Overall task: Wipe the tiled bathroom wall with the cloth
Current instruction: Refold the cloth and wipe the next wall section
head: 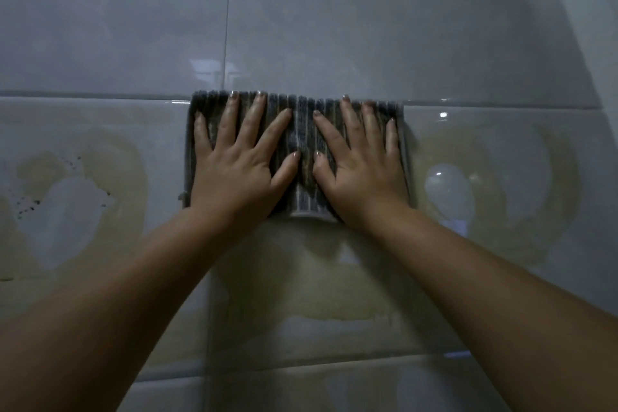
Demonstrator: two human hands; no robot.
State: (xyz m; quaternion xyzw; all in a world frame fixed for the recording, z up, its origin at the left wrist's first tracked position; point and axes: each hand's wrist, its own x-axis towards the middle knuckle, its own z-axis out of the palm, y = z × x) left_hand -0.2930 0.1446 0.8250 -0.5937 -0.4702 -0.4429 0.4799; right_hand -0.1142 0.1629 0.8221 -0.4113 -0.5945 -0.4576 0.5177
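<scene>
A dark grey striped cloth (302, 130), folded into a rectangle, lies flat against the glossy tiled wall (334, 27). Its top edge sits on a horizontal grout line. My left hand (239, 164) presses on the cloth's left half with the fingers spread. My right hand (361, 164) presses on the right half the same way. The thumbs almost meet over the cloth's middle. Both palms hide the cloth's lower corners.
The tiles above the grout line are plain pale grey. The band below carries yellowish swirl patterns (501, 184), with small dark specks at the left (30, 204). A vertical grout line (228, 27) runs above the cloth. A wall corner or frame (582, 27) shows at the upper right.
</scene>
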